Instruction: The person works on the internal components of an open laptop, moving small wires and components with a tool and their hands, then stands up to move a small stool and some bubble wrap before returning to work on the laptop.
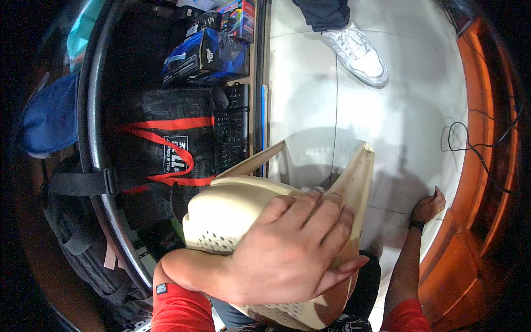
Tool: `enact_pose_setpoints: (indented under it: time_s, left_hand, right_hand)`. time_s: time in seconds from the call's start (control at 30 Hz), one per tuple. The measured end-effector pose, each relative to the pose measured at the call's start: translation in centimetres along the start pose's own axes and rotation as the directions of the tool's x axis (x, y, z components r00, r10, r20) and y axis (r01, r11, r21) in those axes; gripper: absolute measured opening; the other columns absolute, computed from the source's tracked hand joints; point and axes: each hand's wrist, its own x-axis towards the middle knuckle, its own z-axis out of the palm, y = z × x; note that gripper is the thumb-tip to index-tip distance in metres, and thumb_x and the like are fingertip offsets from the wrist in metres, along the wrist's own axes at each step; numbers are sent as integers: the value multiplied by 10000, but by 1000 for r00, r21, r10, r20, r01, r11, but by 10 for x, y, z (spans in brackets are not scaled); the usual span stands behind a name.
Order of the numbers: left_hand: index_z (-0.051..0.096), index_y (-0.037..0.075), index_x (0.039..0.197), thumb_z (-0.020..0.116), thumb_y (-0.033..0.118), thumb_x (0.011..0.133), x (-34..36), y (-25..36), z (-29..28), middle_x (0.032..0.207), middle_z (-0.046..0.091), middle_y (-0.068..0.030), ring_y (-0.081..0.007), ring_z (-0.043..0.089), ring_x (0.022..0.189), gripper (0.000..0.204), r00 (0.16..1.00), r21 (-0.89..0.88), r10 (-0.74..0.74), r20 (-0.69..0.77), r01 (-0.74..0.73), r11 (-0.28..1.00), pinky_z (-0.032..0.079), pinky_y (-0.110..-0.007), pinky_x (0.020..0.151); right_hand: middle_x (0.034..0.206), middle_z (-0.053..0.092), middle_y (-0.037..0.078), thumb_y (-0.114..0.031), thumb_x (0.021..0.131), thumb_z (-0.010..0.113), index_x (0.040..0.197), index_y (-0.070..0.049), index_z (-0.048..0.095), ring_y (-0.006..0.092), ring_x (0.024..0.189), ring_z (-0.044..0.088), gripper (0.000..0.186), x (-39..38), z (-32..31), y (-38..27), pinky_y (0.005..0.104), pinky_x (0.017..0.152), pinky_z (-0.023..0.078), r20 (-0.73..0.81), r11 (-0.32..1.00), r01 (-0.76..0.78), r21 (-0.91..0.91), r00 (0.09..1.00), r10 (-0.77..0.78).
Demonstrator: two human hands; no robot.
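Observation:
A cream plastic stool or chair [227, 207], tipped over with two legs pointing away from me, lies close in front of my body; I cannot tell which kind it is. Small holes pierce its rounded surface. My left hand [290, 243] grips it across the top, fingers bent over the edge near the right leg and thumb toward me. Out to the right, my right hand [428, 207] is beside the orange furniture, over the pale floor. One of its fingers sticks out, and nothing shows in it. A dark band circles that wrist.
On the left are a black bag with red straps [171, 149], a black keyboard [232, 135] and blue-black boxes [207, 58] behind a dark rail [94, 110]. Another person's white shoe [359, 58] stands ahead on the tiles. Orange furniture [478, 138] and a black cable [470, 144] line the right.

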Motion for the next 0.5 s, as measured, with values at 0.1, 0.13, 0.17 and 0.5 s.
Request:
enact_pose_setpoints:
  time_s: [0.1,0.13,0.17,0.5]
  left_hand:
    - [706,17,1321,740,509,898,-6,7,5,1311,683,-153,-330,687,1175,650,1000,-40,20,-1,-20,999,493,-385,897]
    - [708,16,1316,735,512,899,-8,10,8,1311,686,-157,-336,685,1175,649,998,-43,54,-26,-55,998,493,-385,905]
    - [710,15,1311,730,515,900,-9,12,13,1312,688,-161,-342,684,1176,647,995,-44,88,-49,-90,995,493,-384,914]
    - [726,38,1291,739,534,892,-8,18,12,1330,697,-137,-329,681,1201,637,998,-76,48,-36,-50,996,480,-364,959]
  right_hand:
    - [1298,638,170,4,999,535,1345,-81,647,373,1290,569,374,1,1,-1,518,1126,428,13,1000,-16,12,1000,16]
    - [1302,639,168,6,993,530,1345,-76,648,371,1292,568,380,1,3,0,517,1126,428,17,1000,-12,-4,1000,12]
    - [1307,641,165,8,988,525,1345,-72,649,368,1294,568,386,1,5,2,515,1125,427,22,1000,-9,-21,1000,10]
    - [1314,653,180,-59,1010,487,1353,-47,660,378,1290,569,385,3,0,0,516,1107,425,14,999,40,24,999,-40]
